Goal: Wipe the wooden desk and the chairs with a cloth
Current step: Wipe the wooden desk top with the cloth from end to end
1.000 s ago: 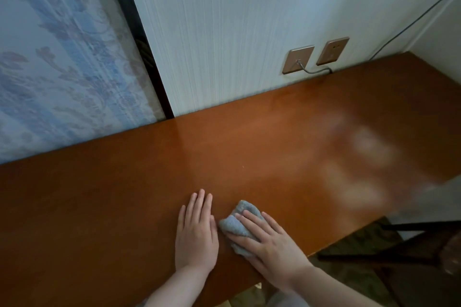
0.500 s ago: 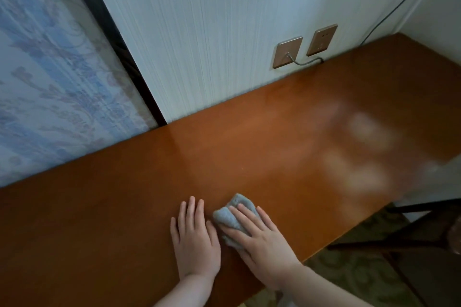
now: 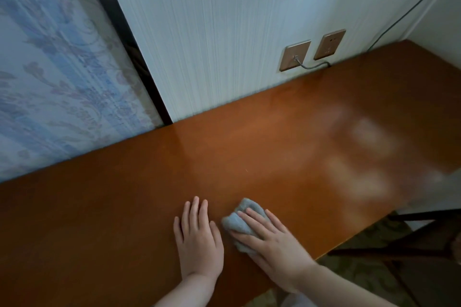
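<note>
A glossy brown wooden desk (image 3: 249,147) runs along the wall and fills most of the view. Near its front edge lies a small bunched grey-blue cloth (image 3: 243,222). My right hand (image 3: 272,249) presses flat on the cloth with straight fingers, covering its near half. Just left of it, my left hand (image 3: 198,239) rests flat on the bare wood, fingers together, its thumb close to the cloth. A dark wooden chair (image 3: 409,249) shows partly below the desk's front edge at the lower right.
Two bronze wall sockets (image 3: 313,51) sit just above the desk's back edge, with a thin cable (image 3: 311,66) plugged into the left one. A patterned blue curtain (image 3: 50,70) hangs at the left. Patterned carpet (image 3: 359,271) lies beneath the chair.
Both hands and the cloth keep their place on the desk, with the cloth shifting only slightly under my right hand. My head has turned, moving the view of the wall and sockets.
</note>
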Demonstrator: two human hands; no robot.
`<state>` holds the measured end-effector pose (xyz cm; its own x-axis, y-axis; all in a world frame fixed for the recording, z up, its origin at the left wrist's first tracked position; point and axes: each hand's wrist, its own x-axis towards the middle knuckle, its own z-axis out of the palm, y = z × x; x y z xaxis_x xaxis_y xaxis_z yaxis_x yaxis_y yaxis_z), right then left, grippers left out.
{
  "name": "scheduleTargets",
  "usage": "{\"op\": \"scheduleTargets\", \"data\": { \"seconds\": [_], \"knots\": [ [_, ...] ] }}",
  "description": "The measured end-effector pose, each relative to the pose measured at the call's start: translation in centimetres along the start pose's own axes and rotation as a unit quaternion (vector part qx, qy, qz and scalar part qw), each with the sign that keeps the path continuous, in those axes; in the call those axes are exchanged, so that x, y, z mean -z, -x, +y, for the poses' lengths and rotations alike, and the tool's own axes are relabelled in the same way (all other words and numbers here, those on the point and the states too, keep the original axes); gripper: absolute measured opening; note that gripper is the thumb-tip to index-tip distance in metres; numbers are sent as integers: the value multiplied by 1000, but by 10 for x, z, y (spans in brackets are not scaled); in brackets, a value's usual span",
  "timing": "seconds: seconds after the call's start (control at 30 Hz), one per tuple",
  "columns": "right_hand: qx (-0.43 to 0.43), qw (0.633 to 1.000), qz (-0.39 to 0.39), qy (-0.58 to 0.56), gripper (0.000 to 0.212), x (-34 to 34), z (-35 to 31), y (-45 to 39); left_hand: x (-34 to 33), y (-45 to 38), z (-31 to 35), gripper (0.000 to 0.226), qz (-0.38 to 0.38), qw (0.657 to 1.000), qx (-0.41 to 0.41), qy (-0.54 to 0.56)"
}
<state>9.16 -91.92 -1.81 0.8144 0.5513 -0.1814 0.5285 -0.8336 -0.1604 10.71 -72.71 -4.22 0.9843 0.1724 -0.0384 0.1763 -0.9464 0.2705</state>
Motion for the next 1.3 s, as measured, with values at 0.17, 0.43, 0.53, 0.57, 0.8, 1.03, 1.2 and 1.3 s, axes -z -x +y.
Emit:
{"op": "scheduleTargets", "data": {
  "seconds": [0.17,0.43,0.53,0.57,0.8,1.03,1.2,1.3],
  "knots": [
    [-63,998,-23,16,51,21,61,-14,1,0,2,46,-6,1000,3,-2],
    [-98,993,48,-52,46,3,-24,-27,-1,1,-1,44,-4,1000,-6,2],
    [61,996,-33,58,51,8,16,18,2,-1,1,43,-13,1000,0,5],
    [74,992,-46,91,51,12,35,21,1,-1,2,43,-16,1000,0,4],
    [-265,960,59,-66,49,18,16,-69,1,0,1,53,-2,1000,-6,5],
    [110,989,-33,89,55,8,21,9,2,-1,0,49,-23,1000,-3,2],
    [-15,996,-49,67,55,23,67,-33,4,0,3,54,-13,1000,-10,5],
    [-228,971,58,-38,59,13,21,-81,4,0,3,53,-5,1000,-3,6]
  ]
}}
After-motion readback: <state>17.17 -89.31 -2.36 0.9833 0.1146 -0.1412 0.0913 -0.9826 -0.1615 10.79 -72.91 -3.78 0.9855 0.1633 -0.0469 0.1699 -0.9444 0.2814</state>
